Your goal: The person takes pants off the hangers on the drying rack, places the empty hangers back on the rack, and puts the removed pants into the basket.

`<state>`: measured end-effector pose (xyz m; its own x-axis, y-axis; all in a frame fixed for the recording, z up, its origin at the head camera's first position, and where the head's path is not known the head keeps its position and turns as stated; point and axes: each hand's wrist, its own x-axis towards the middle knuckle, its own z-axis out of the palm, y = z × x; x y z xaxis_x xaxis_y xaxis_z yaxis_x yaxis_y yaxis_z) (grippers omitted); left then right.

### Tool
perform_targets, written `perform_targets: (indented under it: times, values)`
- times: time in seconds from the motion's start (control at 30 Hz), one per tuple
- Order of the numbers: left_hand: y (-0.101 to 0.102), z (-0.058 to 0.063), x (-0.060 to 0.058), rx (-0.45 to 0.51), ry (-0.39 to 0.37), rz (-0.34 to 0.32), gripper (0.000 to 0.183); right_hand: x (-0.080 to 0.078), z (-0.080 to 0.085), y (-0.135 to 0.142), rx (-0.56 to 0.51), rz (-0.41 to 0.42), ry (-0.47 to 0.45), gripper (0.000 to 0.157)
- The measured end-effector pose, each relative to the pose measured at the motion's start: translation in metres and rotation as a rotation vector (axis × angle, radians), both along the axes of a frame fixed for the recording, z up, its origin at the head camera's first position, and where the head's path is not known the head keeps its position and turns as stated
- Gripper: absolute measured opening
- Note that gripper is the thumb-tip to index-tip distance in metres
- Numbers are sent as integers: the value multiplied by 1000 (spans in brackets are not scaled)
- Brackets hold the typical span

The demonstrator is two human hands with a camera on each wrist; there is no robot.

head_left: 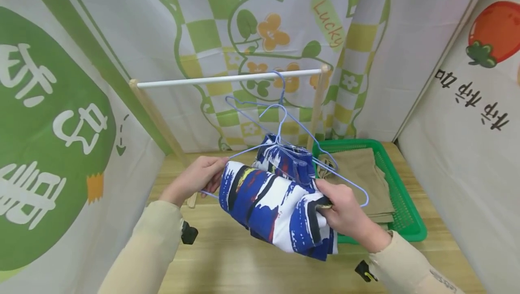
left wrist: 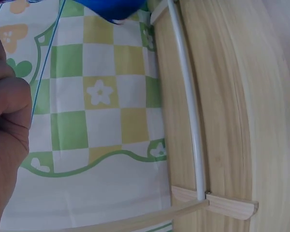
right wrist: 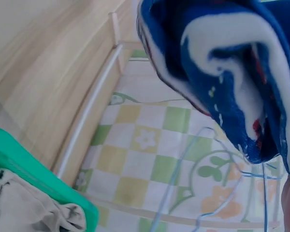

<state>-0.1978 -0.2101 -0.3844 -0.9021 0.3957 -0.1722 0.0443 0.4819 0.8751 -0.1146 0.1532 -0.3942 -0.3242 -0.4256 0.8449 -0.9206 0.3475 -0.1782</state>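
Note:
A pair of blue and white patterned shorts [head_left: 264,199] is draped over the lower bar of a light-blue clothes hanger [head_left: 280,128]. My left hand [head_left: 199,179] grips the hanger's left end, right beside the edge of the fabric. With curled fingers, my right hand [head_left: 343,206] pinches the right side of the shorts. Folds of the shorts [right wrist: 227,72] fill the upper right of the right wrist view. In the left wrist view, my left hand [left wrist: 9,106] shows curled fingers at the left edge; its grip point is out of sight.
Behind, a second blue hanger [head_left: 301,125] hangs from the white rod [head_left: 227,78] of a wooden rack. On the right, a green basket [head_left: 412,212] holds folded khaki clothes [head_left: 365,172]. Fabric walls surround the wooden table [head_left: 227,262].

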Motion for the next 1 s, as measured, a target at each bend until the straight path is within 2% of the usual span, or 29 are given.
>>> perform_targets:
  times: [0.2, 0.37, 0.5, 0.7, 1.0]
  values:
    - [1, -6, -7, -12, -2, 35, 65, 2, 8, -5, 41, 42, 55, 19]
    - [4, -9, -9, -18, 6, 52, 64, 1, 12, -8, 103, 98, 116, 19]
    - [7, -10, -9, -40, 34, 57, 66, -1, 11, -7, 151, 126, 138, 26]
    - [10, -12, -11, -65, 53, 70, 66, -7, 5, -3, 197, 100, 108, 31]
    - [17, -11, -14, -159, 69, 115, 64, -13, 5, -4, 228, 87, 139, 23]
